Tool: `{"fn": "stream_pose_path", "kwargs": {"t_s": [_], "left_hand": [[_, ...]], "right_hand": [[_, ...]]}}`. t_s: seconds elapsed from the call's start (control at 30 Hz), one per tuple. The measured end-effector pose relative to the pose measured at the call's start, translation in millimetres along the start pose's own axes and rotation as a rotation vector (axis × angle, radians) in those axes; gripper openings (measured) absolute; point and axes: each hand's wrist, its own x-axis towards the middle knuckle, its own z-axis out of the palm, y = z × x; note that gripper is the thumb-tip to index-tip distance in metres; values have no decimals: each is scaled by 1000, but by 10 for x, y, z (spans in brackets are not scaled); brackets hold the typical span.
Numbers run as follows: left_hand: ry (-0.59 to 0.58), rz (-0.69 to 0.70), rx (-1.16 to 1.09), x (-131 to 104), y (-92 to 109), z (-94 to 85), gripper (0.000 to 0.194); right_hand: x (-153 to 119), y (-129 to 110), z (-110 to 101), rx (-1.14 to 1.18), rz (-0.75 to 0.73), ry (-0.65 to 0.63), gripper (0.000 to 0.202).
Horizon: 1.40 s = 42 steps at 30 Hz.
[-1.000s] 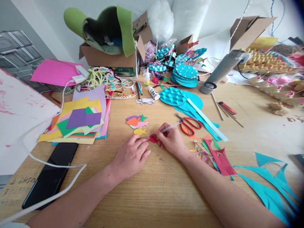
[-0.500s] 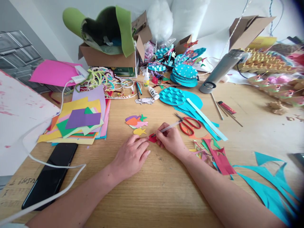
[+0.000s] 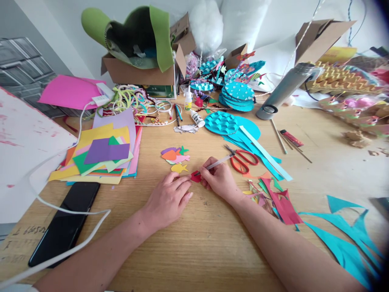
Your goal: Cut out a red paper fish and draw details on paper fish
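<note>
My right hand (image 3: 219, 178) grips a pen (image 3: 219, 161) with a pale clear barrel, its tip down at a small red paper piece (image 3: 195, 176). Part of the red piece is hidden by my fingers. My left hand (image 3: 170, 196) lies flat on the table, fingers stretched out, with fingertips at the red piece's left edge. Just beyond them is a yellow paper fish (image 3: 179, 168). Behind it lie more cut-outs, among them an orange fish (image 3: 170, 155), a pink fish (image 3: 182, 158) and a green one (image 3: 184, 150). Red-handled scissors (image 3: 243, 159) rest beyond my right hand.
Coloured sheets (image 3: 100, 162) are stacked at left, near a black phone (image 3: 65, 223) crossed by a white cable (image 3: 82, 213). Paper scraps (image 3: 282, 202) and blue offcuts (image 3: 343, 231) lie at right. Glue bottles (image 3: 197, 119), blue discs (image 3: 221, 123) and a grey flask (image 3: 284, 91) stand farther back.
The view has shifted very slightly. Both hands, the pen and the red piece hold the same place.
</note>
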Motion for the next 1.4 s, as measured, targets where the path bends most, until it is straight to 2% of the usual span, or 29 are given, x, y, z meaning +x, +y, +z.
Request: {"fn": "stream_pose_path", "kwargs": {"t_s": [0.97,1.27,1.4], "left_hand": [[-13,-29,-24,-1,-4,2,27],[51,-90,-72,-36,-29,45,39],[119,-122,-74,-24,-66,34,40]], "right_hand": [[-2,23,1,-41,-36,2,11],[-1,46,-1,-49,-55,5,10],[-2,39,-1,-58,-50,-2,10]]}}
